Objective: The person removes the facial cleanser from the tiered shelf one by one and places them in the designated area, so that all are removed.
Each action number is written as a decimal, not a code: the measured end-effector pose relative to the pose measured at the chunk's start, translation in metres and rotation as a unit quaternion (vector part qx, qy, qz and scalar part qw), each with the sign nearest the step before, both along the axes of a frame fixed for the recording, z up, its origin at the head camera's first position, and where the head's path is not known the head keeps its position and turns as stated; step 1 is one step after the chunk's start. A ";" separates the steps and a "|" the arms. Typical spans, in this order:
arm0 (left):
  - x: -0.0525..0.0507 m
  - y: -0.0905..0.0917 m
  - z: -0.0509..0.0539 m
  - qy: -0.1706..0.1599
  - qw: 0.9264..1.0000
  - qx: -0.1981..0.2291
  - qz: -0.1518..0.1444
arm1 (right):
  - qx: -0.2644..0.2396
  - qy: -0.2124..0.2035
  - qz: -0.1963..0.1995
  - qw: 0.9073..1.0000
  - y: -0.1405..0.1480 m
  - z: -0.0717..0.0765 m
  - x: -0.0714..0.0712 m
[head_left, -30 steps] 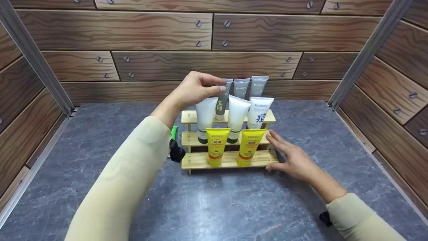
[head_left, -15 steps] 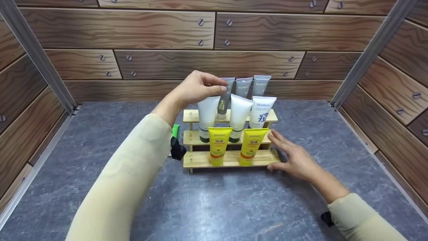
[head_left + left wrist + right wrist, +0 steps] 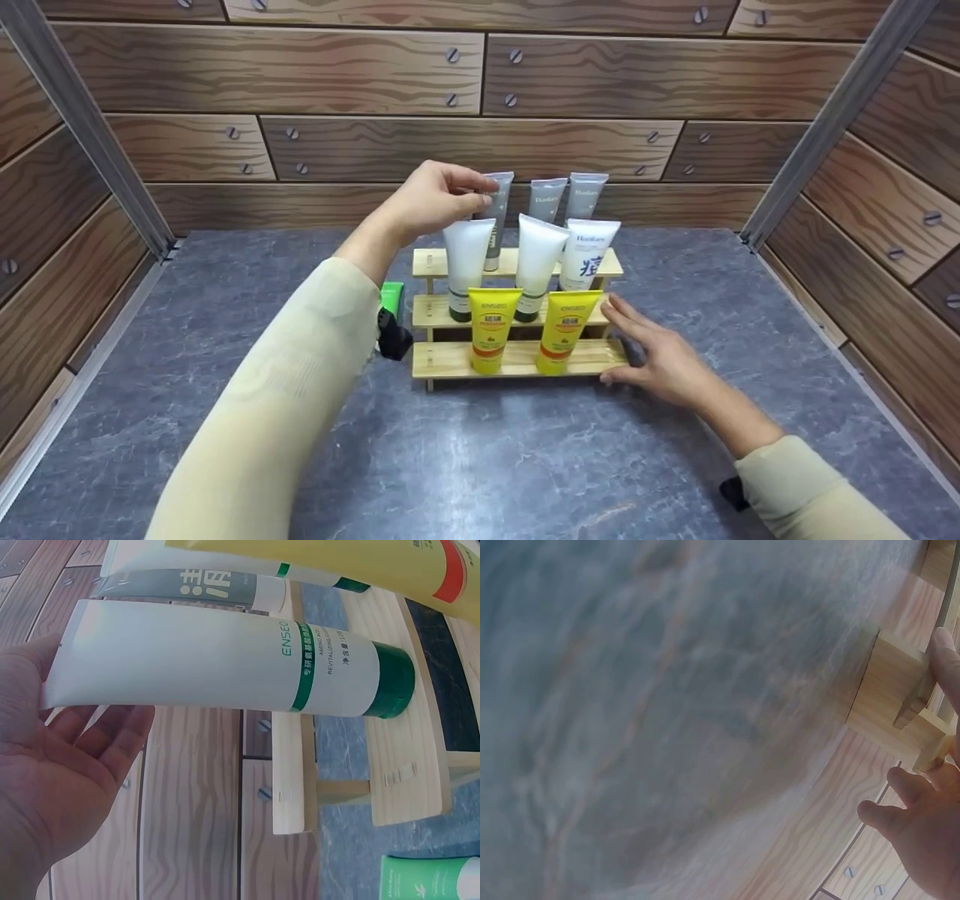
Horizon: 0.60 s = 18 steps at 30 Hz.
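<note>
Nearest, at the right end of the wooden rack [image 3: 446, 364], the right hand [image 3: 664, 364] has its thumb and fingers spread wide, touching the ends of the two lower steps and holding no tube. Two yellow tubes [image 3: 493, 330] stand on the near step, and three white tubes [image 3: 538, 262] on the middle one. Left of the rack, a green tube [image 3: 420, 877] seems to lie on the tabletop [image 3: 480, 465].

Farther back, the grey tube [image 3: 499, 214] leans slightly, cap down, at the left part of the far step. The left hand [image 3: 420, 201] pinches it near its flat top, thumb and forefinger narrowly parted; in the left wrist view a white tube hides the contact. Two other grey tubes [image 3: 547, 201] stand to its right, a gap between.

It should be light, smooth and soft-walled, not fragile. The flat top gives a thin hold but may let it swing; lower down, near the stiffer cap, would be steadier.
</note>
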<state>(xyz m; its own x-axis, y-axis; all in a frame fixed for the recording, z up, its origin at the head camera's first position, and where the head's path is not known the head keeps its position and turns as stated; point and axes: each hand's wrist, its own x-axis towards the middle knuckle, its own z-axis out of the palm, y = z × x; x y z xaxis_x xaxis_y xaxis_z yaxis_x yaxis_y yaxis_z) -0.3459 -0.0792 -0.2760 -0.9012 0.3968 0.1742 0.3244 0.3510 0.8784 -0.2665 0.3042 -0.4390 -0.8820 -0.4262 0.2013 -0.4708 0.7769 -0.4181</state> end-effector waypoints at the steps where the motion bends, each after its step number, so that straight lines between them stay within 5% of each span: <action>1: 0.000 -0.001 0.000 0.000 1.000 0.001 0.002 | 0.000 0.000 0.000 1.000 0.000 0.000 0.000; 18: -0.002 -0.010 -0.001 0.014 0.998 0.053 0.038 | 0.003 -0.007 -0.005 1.000 0.001 0.001 0.001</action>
<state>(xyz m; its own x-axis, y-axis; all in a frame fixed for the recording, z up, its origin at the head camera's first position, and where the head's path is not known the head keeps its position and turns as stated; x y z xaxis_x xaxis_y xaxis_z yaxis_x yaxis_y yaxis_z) -0.3480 -0.0895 -0.2768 -0.9223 0.3050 0.2372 0.3252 0.2811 0.9029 -0.2658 0.3048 -0.4383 -0.8886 -0.4189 0.1865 -0.4577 0.7842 -0.4191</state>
